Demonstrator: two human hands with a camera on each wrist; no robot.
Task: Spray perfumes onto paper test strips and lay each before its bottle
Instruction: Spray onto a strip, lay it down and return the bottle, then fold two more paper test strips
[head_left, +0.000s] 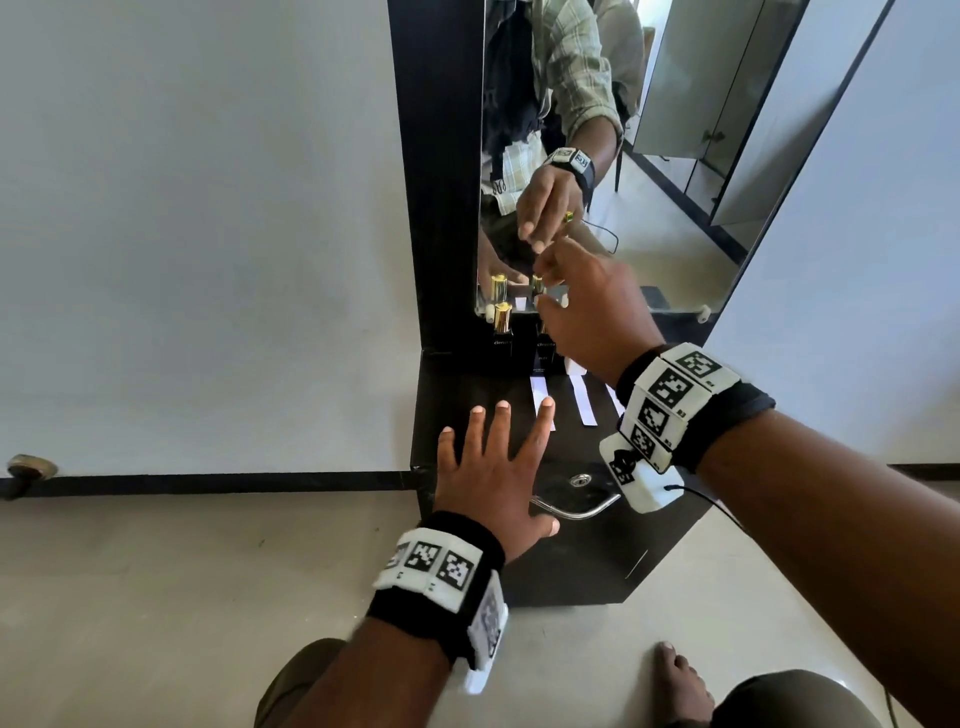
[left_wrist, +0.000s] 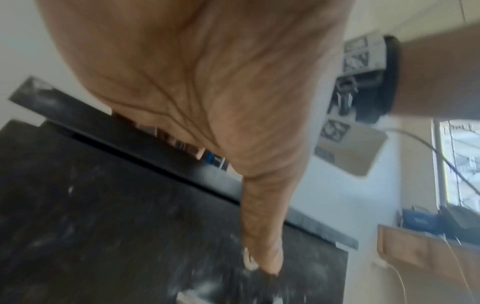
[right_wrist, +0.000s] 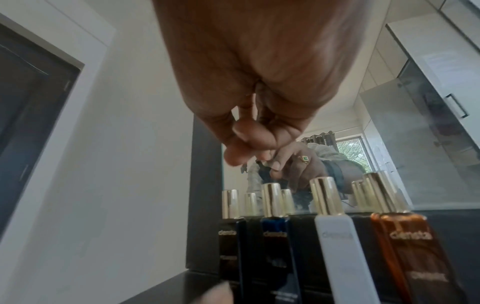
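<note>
Several perfume bottles with gold caps stand in a row at the back of the black cabinet top (head_left: 467, 405), against the mirror: black (right_wrist: 230, 246), dark blue (right_wrist: 276, 242), white (right_wrist: 337, 246) and amber (right_wrist: 410, 246). White paper strips (head_left: 582, 400) lie in front of them. My right hand (head_left: 545, 291) hovers just above the blue bottle's cap, fingers loosely bent, holding nothing. It hides the right-hand bottles in the head view. My left hand (head_left: 493, 467) lies flat on the cabinet top with fingers spread. Its index fingertip rests on the leftmost strip (head_left: 539, 388).
A tall mirror (head_left: 675, 182) in a black frame rises behind the bottles and reflects my right hand. A metal handle (head_left: 576, 512) and a lock (head_left: 580, 479) sit on the cabinet front. A bare foot (head_left: 680, 680) is on the floor below.
</note>
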